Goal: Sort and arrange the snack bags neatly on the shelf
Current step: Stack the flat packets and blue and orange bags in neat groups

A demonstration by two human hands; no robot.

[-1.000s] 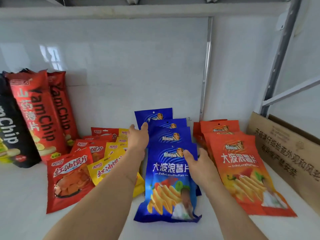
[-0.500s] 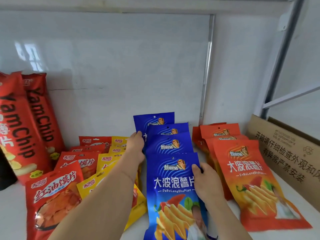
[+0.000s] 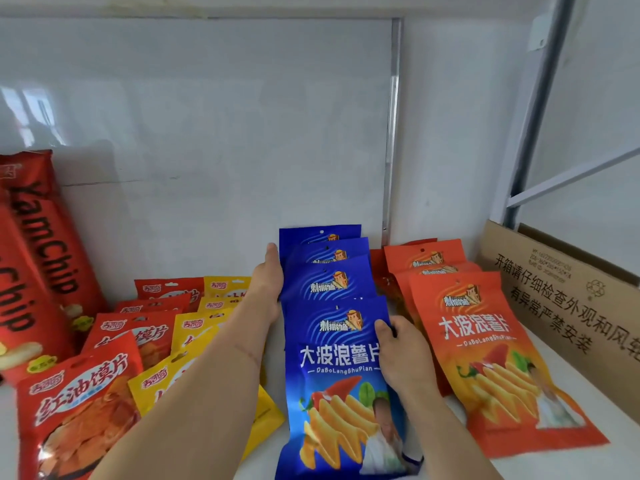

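On a white shelf (image 3: 588, 358) backed by a glossy white wall panel (image 3: 207, 133), a person works on a row of four glossy blue plastic potato-chip bags (image 3: 332, 282), overlapped like shingles from the wall toward the front edge. The left hand (image 3: 268, 282) lies with straight fingers flat against the left edge of the rear blue bags. The right hand (image 3: 403, 355) holds the right edge of the front blue bag (image 3: 337, 375), thumb on its printed face and fingers hidden behind it. Just to the right, a matching overlapped row of orange potato-chip bags (image 3: 485, 351) lies alongside the blue one. To the left of the left forearm, red snack bags (image 3: 79, 410) and yellow snack bags (image 3: 204, 327) lie in overlapping rows. Tall red YamChip bags (image 3: 38, 265) lean against the wall at far left. A brown cardboard box (image 3: 568, 299) printed with black characters stands at the shelf's right end, before a grey metal upright (image 3: 540, 109).
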